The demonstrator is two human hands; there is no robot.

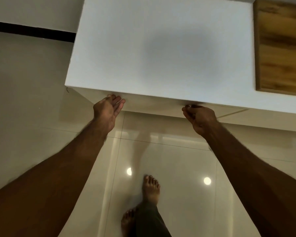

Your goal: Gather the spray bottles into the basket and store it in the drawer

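Note:
A white cabinet [161, 48] fills the upper middle of the head view, seen from above; its front face is hidden below the top's near edge. My left hand [108, 110] reaches to that front edge with straight fingers, fingertips under the overhang. My right hand [199, 117] is at the same edge further right, with its fingers curled; whether they hold a drawer edge or handle is hidden. No spray bottles, basket or drawer interior are in view.
A wooden board [280, 47] lies on the cabinet top at the right. Glossy beige floor tiles [178, 159] spread below, with my bare feet [150, 187] on them. A wall with a dark skirting strip [32, 30] runs at the upper left.

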